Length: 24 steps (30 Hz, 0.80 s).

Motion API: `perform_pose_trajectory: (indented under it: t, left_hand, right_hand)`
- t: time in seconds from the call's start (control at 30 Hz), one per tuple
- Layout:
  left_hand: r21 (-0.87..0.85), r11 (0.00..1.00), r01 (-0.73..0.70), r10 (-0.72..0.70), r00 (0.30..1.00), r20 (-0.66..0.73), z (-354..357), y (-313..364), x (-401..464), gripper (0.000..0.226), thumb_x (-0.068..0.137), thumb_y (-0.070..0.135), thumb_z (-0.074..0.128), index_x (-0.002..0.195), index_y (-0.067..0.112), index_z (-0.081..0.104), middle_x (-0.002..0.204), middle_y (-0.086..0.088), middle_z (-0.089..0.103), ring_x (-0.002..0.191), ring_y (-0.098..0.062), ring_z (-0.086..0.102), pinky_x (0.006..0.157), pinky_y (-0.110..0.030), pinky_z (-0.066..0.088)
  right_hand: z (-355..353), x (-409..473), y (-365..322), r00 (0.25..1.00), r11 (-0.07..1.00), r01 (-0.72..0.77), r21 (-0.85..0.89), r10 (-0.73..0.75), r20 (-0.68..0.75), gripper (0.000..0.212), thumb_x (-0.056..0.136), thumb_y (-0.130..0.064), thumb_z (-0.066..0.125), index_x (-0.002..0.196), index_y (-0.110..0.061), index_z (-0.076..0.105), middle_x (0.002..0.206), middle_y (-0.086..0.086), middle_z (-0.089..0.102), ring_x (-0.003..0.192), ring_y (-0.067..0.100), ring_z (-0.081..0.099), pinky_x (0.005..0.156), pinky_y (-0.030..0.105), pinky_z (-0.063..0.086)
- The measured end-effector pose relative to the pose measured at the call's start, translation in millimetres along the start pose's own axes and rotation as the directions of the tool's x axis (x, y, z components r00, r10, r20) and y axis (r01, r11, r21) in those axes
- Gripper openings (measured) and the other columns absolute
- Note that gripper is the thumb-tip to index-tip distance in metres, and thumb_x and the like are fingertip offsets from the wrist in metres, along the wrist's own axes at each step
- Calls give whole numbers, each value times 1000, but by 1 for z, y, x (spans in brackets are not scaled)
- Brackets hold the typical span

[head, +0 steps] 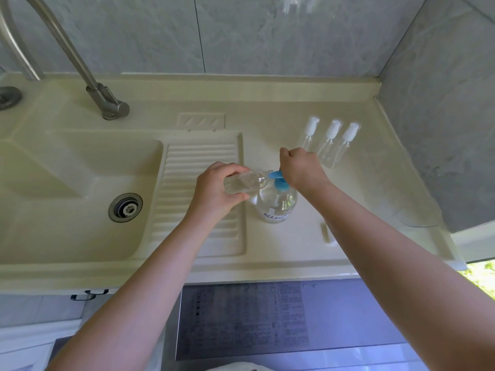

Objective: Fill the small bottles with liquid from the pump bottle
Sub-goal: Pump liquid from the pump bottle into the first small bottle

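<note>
On the cream countertop (pixel 294 250), just right of the ribbed draining board (pixel 198 188), stood the clear pump bottle (pixel 277 207) with a blue pump head (pixel 280 183) and a printed label low on its front. The right hand (pixel 301 168) sat on top of that pump head, fingers curled downward over it in a loose fist; how hard it pressed could not be told. The left hand (pixel 214 190) was closed around a small clear bottle (pixel 245 183), held nearly on its side above the board's right edge, its open neck meeting the blue spout. Clear liquid seemed to lie inside it, though the level was hard to read. Behind the right hand, three more small bottles (pixel 330 144) with white pump caps stood in a row on the counter, close together, the leftmost partly hidden by the knuckles. To the left lay the sink basin (pixel 67 167) with its metal drain (pixel 125 208), and a metal faucet (pixel 80 62) arched over from the back corner. Grey marbled tiles (pixel 267 36) covered the wall behind.
</note>
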<state>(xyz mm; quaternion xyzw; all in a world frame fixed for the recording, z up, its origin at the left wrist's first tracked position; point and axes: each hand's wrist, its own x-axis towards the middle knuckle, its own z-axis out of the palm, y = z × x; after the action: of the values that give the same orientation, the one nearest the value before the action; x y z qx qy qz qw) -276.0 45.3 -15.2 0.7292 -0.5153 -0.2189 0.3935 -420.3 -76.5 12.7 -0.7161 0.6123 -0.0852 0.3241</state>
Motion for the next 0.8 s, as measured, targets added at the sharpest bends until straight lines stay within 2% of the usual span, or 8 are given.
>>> perform_pose_trajectory:
  t: [0.03,0.17,0.3,0.43,0.5,0.63,0.7,0.8]
  left_hand:
    - [4,1000,1,-1,1000,0,0,0,0,49,62,6,86,103,28,72,96,8,59,86,13,51,78,2,32]
    - [7,1000,-1,1,1000,-3,1,0,-1,49,62,6,86,105,25,72,94,11,57,86,13,51,78,1,32]
    - [8,1000,-13,13,1000,-7,1,-1,-2,50,62,4,86,105,24,72,93,13,57,85,18,50,79,2,31]
    - [-3,1000,-17,17,1000,-9,1,-2,-4,49,62,5,86,105,23,72,94,12,57,86,17,51,79,2,32]
    - [-6,1000,-16,16,1000,-7,0,-2,-4,49,62,5,86,105,24,72,94,12,57,86,17,51,79,1,32]
    - [-3,1000,-14,14,1000,-8,1,-3,-7,48,62,6,86,104,24,72,95,11,58,86,17,50,79,2,31]
    - [10,1000,-11,11,1000,-13,2,-3,-8,48,62,5,86,104,24,72,95,9,58,86,17,50,79,2,31]
    - [23,1000,3,-3,1000,-15,3,-4,-11,46,63,6,86,102,26,71,92,12,56,85,16,50,78,2,30]
  right_hand:
    - [0,-4,1,999,999,39,9,-39,7,4,94,-3,44,92,-1,41,86,14,54,68,33,51,63,32,39]
    - [-6,-5,-3,996,998,-34,52,30,82,49,101,-36,31,102,1,63,100,20,66,95,37,62,81,36,48]
    - [-8,-11,-8,992,1000,-14,7,13,124,45,102,-34,28,100,0,59,103,21,63,101,38,59,85,37,48]
    - [-4,-9,-6,993,999,5,-32,-1,116,40,102,-35,29,79,-8,48,89,15,58,75,25,51,62,31,41]
    - [-1,-7,-3,994,1000,1,-20,2,107,37,102,-33,29,86,-6,49,82,11,55,72,24,48,57,28,35]
    - [-2,-9,1,998,993,-19,113,11,64,28,103,-29,36,97,-7,52,96,15,57,84,29,49,73,32,40]
    - [1,-7,-2,997,983,-71,169,64,50,7,97,-13,45,98,-6,47,103,15,62,79,30,46,62,29,36]
    - [10,-3,-2,995,992,-102,70,102,-3,16,90,2,47,93,-9,35,106,16,62,74,31,43,50,27,24]
